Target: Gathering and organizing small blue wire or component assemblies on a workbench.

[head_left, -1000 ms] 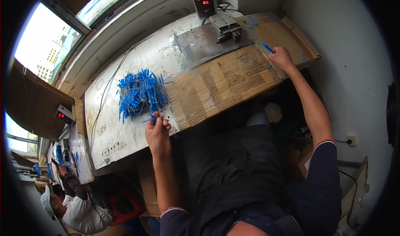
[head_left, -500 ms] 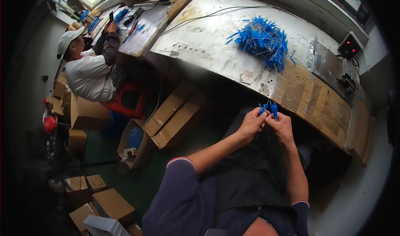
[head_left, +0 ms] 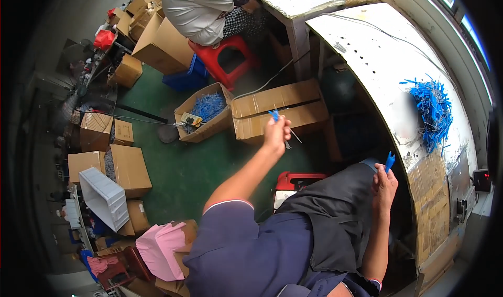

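My left hand is stretched out to the left, above a long cardboard box. Closed in it is a small bunch of blue-tipped wires, blue ends up and pale thin ends hanging below. Near the table edge, my right hand pinches another small blue bunch that stands upright above the fingers. A large heap of the same blue-tipped wires lies on the white worktable at the right. An open carton with more blue pieces stands on the floor left of the long box.
Someone in a white top sits on a red stool at the far side. A blue bin, several cartons, a grey plastic crate and a standing fan occupy the left. A cable runs across the floor.
My hands have parted: the left moved out to the left over the floor boxes, the right stayed near the table edge. Both still hold blue pieces. The view has swung left.
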A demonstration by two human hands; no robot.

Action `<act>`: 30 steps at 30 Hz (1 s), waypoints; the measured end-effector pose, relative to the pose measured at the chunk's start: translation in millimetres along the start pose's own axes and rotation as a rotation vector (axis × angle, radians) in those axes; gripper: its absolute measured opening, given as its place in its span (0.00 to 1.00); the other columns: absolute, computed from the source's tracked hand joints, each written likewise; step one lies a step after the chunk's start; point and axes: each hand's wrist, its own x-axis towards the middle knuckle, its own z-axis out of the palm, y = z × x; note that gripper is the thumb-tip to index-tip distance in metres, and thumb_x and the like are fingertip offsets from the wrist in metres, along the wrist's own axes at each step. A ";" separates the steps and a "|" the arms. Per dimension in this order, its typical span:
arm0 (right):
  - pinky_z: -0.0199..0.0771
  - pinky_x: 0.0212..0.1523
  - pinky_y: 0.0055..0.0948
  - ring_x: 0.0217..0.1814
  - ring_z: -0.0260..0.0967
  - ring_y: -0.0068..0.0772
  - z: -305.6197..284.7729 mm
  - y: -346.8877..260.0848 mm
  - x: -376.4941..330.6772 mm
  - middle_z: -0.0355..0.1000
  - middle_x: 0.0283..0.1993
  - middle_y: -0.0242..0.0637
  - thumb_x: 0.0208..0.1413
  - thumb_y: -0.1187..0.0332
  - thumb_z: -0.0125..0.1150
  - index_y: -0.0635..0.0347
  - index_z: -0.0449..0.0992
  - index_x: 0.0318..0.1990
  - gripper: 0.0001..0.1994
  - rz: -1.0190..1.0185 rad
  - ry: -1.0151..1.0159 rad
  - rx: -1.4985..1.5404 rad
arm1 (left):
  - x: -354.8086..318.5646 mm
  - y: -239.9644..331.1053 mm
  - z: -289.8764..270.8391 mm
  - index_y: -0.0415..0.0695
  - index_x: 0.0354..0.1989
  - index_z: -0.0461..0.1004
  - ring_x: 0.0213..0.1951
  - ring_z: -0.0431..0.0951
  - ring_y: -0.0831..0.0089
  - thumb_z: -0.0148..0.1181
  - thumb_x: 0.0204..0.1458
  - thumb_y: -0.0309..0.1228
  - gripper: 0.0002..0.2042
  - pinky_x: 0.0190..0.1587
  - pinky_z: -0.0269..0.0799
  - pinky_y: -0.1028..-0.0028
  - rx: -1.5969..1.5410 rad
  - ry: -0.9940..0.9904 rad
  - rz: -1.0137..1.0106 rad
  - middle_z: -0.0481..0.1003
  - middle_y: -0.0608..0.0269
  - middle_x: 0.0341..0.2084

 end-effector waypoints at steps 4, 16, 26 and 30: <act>0.41 0.13 0.15 0.13 0.47 0.08 -59.8 -18.4 -1.2 0.60 0.20 0.21 0.66 0.61 0.57 0.60 0.75 0.46 0.11 -0.131 0.203 -0.009 | 123.4 136.2 -159.5 0.44 0.40 0.68 0.31 0.77 0.65 0.49 0.66 0.35 0.08 0.34 0.79 0.64 -0.145 0.241 0.183 0.76 0.57 0.32; 0.55 0.18 0.16 0.20 0.54 0.13 -271.3 -39.6 -6.7 0.63 0.26 0.25 0.69 0.62 0.51 0.66 0.74 0.54 0.17 -0.498 0.755 -0.052 | 96.5 -71.5 -141.7 0.40 0.46 0.75 0.26 0.76 0.74 0.57 0.57 0.26 0.10 0.23 0.75 0.74 0.563 0.188 -0.138 0.77 0.63 0.31; 0.50 0.17 0.17 0.19 0.53 0.12 -335.3 6.9 -9.8 0.64 0.25 0.24 0.67 0.61 0.53 0.60 0.78 0.45 0.13 -0.637 1.151 -0.120 | -28.2 -232.0 -27.2 0.38 0.50 0.77 0.44 0.79 0.67 0.54 0.61 0.37 0.16 0.51 0.72 0.70 1.219 -0.828 -0.386 0.80 0.58 0.41; 0.48 0.16 0.16 0.17 0.51 0.10 -290.7 -13.6 24.7 0.67 0.24 0.25 0.68 0.63 0.53 0.64 0.76 0.45 0.12 -0.617 1.014 0.223 | -34.4 -252.3 -32.9 0.41 0.47 0.79 0.42 0.80 0.69 0.59 0.56 0.34 0.14 0.48 0.75 0.71 1.078 -0.736 -0.692 0.81 0.60 0.42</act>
